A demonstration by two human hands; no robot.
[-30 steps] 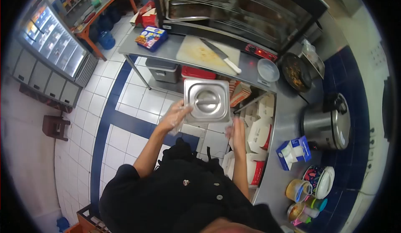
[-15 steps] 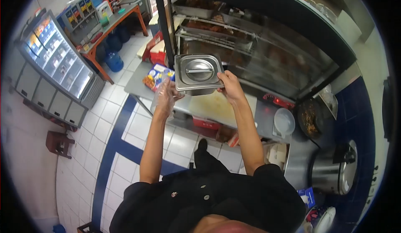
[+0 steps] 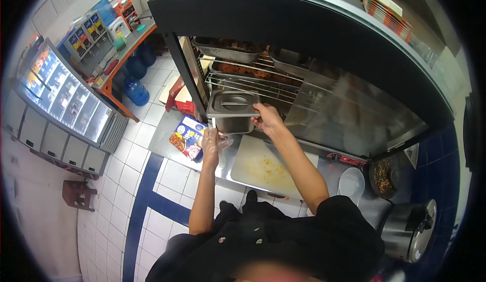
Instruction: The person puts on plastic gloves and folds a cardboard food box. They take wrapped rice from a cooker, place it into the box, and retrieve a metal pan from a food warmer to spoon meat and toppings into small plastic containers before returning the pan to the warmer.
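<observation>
A lidded stainless steel food pan (image 3: 234, 124) is at the open left side of a glass-fronted food cabinet (image 3: 288, 16), level with its lower part. Its far side reaches in below the wire racks. My right hand (image 3: 267, 119) grips the pan's right rim, with the thumb up by the lid (image 3: 233, 102). At the near left corner, my left hand (image 3: 212, 145), in a clear plastic glove, holds the pan with its thumb against the side. What is inside the pan is hidden by the lid.
Trays of browned food (image 3: 240, 70) sit on the racks above the pan. A stained cutting board (image 3: 266, 163) and a blue food box (image 3: 188, 136) lie on the steel counter. Rightward are a white bowl (image 3: 351, 183), a dark pan (image 3: 383, 177) and a steel pot (image 3: 405, 231).
Both hands have carried the lidded pan forward, from above the counter to the cabinet opening. It now sits lower against the cabinet. My view has shifted nearer the cabinet.
</observation>
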